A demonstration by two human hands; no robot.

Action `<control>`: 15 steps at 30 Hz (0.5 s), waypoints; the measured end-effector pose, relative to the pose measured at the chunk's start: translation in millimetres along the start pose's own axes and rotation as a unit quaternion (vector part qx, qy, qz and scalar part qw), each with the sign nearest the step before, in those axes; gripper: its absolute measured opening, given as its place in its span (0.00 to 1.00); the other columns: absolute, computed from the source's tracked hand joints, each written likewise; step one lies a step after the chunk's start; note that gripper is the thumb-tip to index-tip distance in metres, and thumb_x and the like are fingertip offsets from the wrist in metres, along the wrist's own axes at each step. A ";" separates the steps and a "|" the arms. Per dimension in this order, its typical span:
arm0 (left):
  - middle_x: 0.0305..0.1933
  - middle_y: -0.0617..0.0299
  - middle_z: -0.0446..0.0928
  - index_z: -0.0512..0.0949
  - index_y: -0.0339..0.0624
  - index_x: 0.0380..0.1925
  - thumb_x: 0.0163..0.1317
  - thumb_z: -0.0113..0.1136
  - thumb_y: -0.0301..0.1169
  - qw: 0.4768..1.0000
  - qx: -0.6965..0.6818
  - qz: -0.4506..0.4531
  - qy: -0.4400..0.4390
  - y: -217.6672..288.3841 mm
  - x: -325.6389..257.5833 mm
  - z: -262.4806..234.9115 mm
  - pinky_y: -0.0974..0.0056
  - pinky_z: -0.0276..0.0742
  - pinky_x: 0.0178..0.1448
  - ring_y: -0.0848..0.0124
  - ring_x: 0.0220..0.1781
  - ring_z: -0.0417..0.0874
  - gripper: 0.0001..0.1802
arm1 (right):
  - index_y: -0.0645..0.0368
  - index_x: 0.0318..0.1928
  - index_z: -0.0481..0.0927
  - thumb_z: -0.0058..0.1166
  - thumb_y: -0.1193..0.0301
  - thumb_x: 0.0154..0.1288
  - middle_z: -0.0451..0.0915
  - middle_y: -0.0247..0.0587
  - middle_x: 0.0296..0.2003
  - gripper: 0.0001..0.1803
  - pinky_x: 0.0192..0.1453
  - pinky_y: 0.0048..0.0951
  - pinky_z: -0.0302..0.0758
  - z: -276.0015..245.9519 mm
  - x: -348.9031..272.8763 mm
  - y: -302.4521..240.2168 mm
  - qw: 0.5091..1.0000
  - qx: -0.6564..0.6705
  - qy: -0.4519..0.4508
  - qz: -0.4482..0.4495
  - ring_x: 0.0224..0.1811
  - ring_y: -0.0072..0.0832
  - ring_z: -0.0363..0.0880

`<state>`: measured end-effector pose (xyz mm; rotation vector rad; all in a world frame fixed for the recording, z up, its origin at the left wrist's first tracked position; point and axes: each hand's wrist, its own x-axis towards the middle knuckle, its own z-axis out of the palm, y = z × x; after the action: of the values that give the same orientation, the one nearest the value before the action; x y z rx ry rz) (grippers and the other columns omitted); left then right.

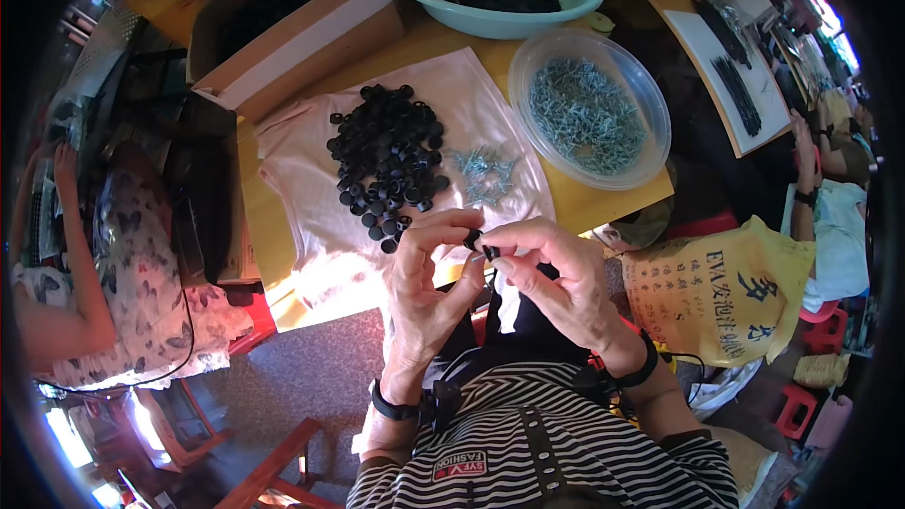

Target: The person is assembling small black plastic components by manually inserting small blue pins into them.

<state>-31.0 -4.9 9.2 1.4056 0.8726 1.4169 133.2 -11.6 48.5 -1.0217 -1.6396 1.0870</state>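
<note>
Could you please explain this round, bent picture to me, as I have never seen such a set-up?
There is no machine, only a person working bare-handed. A wide fisheye camera worn on the head looks down, bending straight edges. The left hand and right hand nearly meet, pinching small black pieces. On the yellow table, a pale cloth bears a heap of black caps and what look like loose screws. Around it stand a clear tub holding more, a turquoise basin and a cardboard box.
</note>
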 end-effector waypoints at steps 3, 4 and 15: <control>0.51 0.49 0.76 0.70 0.35 0.43 0.55 0.60 0.14 0.994 -0.096 -0.057 0.018 2.4 -8.8 4.7 0.64 0.74 0.56 0.68 0.50 0.78 0.16 | 0.65 0.50 0.75 0.53 0.76 0.66 0.79 0.39 0.42 0.12 0.37 0.20 0.77 2.0 -2.8 -2.5 0.992 0.099 0.013 0.074 0.39 0.18 0.78; 0.50 0.49 0.76 0.70 0.35 0.44 0.57 0.59 0.14 0.990 -0.123 -0.065 0.024 3.2 -11.4 5.7 0.65 0.75 0.56 0.69 0.49 0.79 0.15 | 0.64 0.50 0.74 0.53 0.75 0.67 0.79 0.39 0.41 0.12 0.36 0.19 0.77 1.4 -3.5 -2.1 0.984 0.159 0.018 0.084 0.40 0.18 0.77; 0.51 0.51 0.76 0.74 0.34 0.46 0.58 0.61 0.18 0.970 -0.228 -0.078 0.030 7.0 -20.3 6.8 0.66 0.74 0.57 0.69 0.51 0.79 0.15 | 0.64 0.51 0.73 0.51 0.72 0.69 0.79 0.39 0.41 0.13 0.34 0.20 0.77 -2.6 -8.6 -0.1 0.945 0.300 0.017 0.127 0.43 0.20 0.78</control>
<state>-26.8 -27.0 9.7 0.9314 0.6244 1.4325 137.9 -19.2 47.2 -0.8398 -1.0491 1.6027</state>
